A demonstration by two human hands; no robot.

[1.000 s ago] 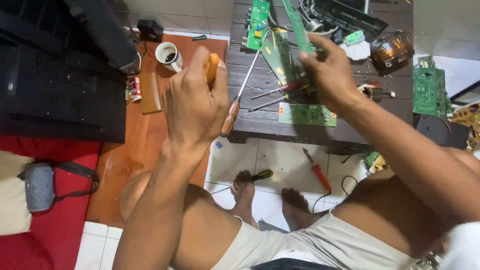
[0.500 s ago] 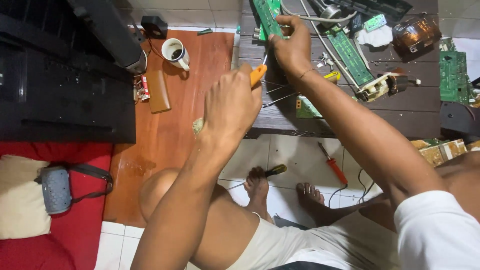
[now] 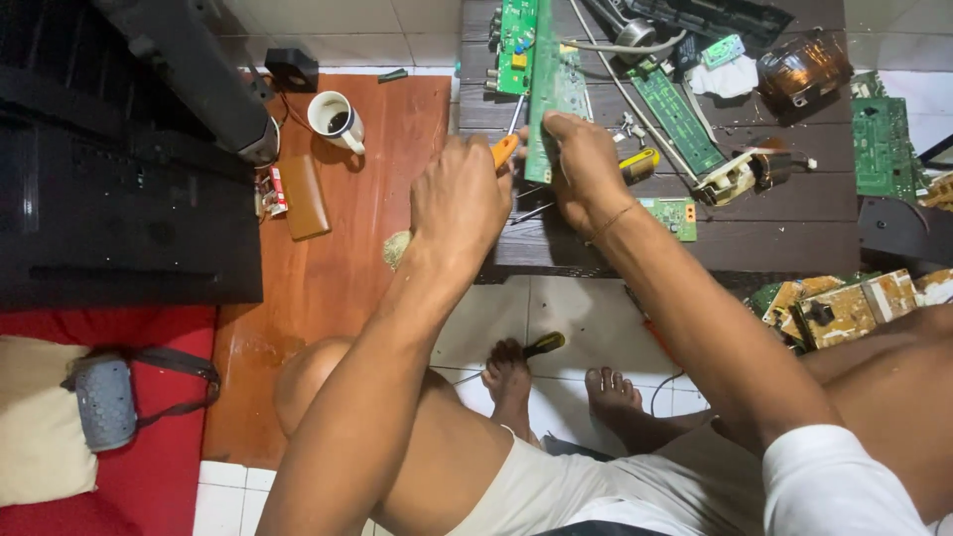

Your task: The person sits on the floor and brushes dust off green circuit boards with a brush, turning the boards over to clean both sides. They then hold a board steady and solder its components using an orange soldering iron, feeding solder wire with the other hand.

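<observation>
At the far left, a cream cushion and a grey pouch with a dark strap are seen on a red covering. Beyond them, a small red-and-white packet lies beside a flat brown block on the orange-brown board, near a white mug. An orange-handled screwdriver is clamped in the closed left hand, its shaft pointing up toward a narrow green circuit board. That board is held on edge above the dark wooden surface, its lower end pinched by the closed right hand. Further right, a long green strip board, a small green board and a yellow-wound transformer are laid on the surface. A brown translucent package sits at the upper right, with another green board below it.
</observation>
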